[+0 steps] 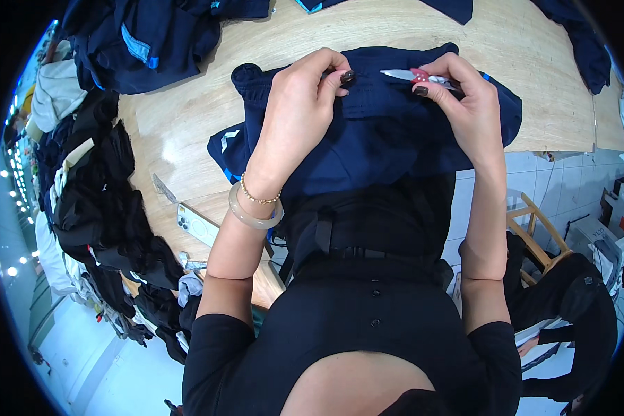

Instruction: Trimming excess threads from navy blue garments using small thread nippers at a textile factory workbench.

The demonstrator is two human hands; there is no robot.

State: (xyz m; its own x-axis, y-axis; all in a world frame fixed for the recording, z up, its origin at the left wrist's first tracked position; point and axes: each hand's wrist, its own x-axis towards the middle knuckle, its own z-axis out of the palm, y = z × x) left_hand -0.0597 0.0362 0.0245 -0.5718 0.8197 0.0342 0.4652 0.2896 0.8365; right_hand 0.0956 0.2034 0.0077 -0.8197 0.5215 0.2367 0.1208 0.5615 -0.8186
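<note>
Snips (423, 78) mostly hidden in right hand (468, 104); phone (197, 223) partly behind forearm

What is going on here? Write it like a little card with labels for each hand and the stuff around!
left hand: pinches a fold of the navy garment
right hand: holds small snips with red handle, blade toward the fold
surface: wooden table
left wrist: pale bangle
nearby: phone at the table edge; dark clothes pile on the left

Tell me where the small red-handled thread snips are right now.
The small red-handled thread snips sit in the right hand, upper centre-right of the head view, blades pointing left over the navy blue garment on the wooden table.
</note>
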